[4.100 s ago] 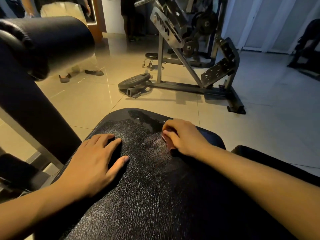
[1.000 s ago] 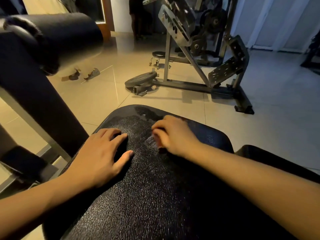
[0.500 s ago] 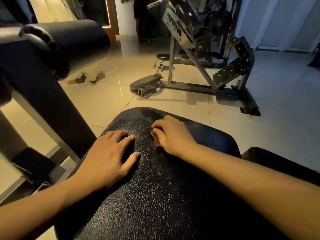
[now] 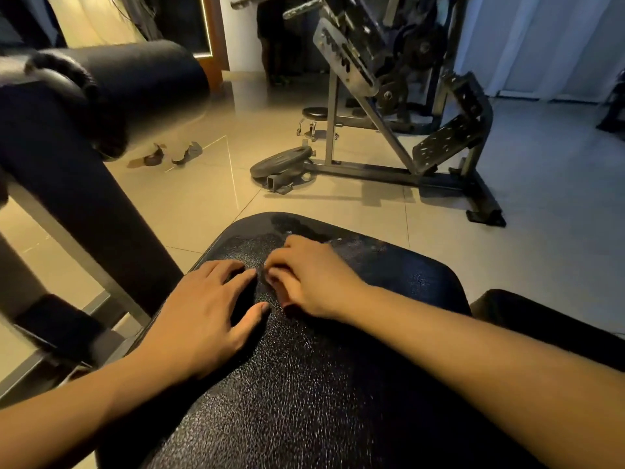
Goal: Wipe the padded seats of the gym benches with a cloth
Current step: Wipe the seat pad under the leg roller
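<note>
**Inspector:** Hands?

**Assistant:** Left hand [image 4: 203, 316] lies flat on the padded seat [image 4: 304, 384], fingers spread and relaxed, gripping nothing. Right hand [image 4: 314, 279] sits just beside it, knuckles up, fingers curled under against the seat. What they enclose is hidden. The cloth cannot be made out, so I cannot tell whether that hand grasps anything.

**Inspector:** Seat surface?

**Assistant:** Black pebbled vinyl. A wet-looking patch [image 4: 287, 221] sits at the rounded far edge, just beyond the right hand.

**Inspector:** Obstructions?

**Assistant:** To the left, a black roller pad [image 4: 135, 72] overhangs on a dark slanted upright [image 4: 67, 184], which stands close beside the seat's left edge. To the right, a second black pad [image 4: 541, 319] sits near the seat's right edge, with a narrow gap between.

**Inspector:** Room ahead?

**Assistant:** Tiled floor [image 4: 189, 204] runs from the far edge to a weight plate [image 4: 282, 160]. The plate lies at the base of a steel machine [image 4: 406, 174], well apart from the seat. A pair of sandals [image 4: 169, 155] lies on the floor below the roller pad.
</note>
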The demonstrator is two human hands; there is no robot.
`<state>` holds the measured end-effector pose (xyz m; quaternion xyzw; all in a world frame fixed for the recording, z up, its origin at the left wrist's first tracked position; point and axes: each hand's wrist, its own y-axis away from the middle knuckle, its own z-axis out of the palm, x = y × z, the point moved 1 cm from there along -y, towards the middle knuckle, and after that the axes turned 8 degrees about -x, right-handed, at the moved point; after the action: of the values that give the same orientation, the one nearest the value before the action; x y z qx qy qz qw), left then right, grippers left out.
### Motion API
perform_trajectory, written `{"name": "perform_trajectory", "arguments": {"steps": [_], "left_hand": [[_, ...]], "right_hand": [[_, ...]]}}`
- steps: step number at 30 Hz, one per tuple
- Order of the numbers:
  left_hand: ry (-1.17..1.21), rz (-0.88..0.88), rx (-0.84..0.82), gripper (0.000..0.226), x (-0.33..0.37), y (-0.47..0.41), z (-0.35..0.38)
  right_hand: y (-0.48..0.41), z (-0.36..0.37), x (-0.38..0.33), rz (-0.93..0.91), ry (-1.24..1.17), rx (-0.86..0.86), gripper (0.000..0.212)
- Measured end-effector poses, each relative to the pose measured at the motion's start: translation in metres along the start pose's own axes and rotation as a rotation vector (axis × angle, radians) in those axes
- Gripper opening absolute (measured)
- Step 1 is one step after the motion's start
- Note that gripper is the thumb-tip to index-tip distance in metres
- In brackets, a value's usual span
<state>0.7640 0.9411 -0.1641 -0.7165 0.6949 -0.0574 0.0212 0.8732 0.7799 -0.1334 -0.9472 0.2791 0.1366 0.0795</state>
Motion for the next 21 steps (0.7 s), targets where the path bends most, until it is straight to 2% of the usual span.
{"name": "perform_trajectory", "arguments": {"steps": [2, 3, 6, 8, 11, 14, 16, 18, 21], "left_hand": [[0.0, -0.001, 0.005, 0.073, 0.0, -0.001, 0.0], [0.0, -0.001, 0.001, 0.074, 0.0, -0.002, 0.0], [-0.002, -0.004, -0.003, 0.076, 0.0, -0.002, 0.001], [-0.008, 0.001, -0.01, 0.076, 0.0, -0.002, 0.002], [0.001, 0.0, -0.003, 0.074, -0.001, -0.001, 0.0], [0.013, -0.002, 0.001, 0.074, -0.001, 0.0, -0.001], [0.014, -0.003, -0.003, 0.076, -0.002, -0.002, -0.001], [0.018, 0.002, -0.003, 0.076, -0.002, -0.002, -0.001], [0.011, -0.006, 0.001, 0.075, -0.001, -0.001, 0.001]], "right_hand": [[-0.001, 0.002, 0.0, -0.084, 0.014, -0.02, 0.025], [-0.003, 0.0, 0.015, -0.029, 0.019, 0.017, 0.024], [-0.006, -0.021, 0.082, 0.326, 0.094, 0.161, 0.022], [-0.006, -0.028, 0.107, 0.468, 0.128, 0.204, 0.022], [-0.012, -0.021, 0.064, 0.371, 0.092, 0.138, 0.023], [-0.005, -0.004, -0.005, 0.066, 0.019, 0.004, 0.024], [-0.002, 0.002, -0.011, -0.047, 0.023, -0.017, 0.025], [-0.001, -0.003, 0.019, 0.051, 0.03, 0.036, 0.024], [0.008, -0.023, 0.092, 0.36, 0.092, 0.149, 0.021]]}}
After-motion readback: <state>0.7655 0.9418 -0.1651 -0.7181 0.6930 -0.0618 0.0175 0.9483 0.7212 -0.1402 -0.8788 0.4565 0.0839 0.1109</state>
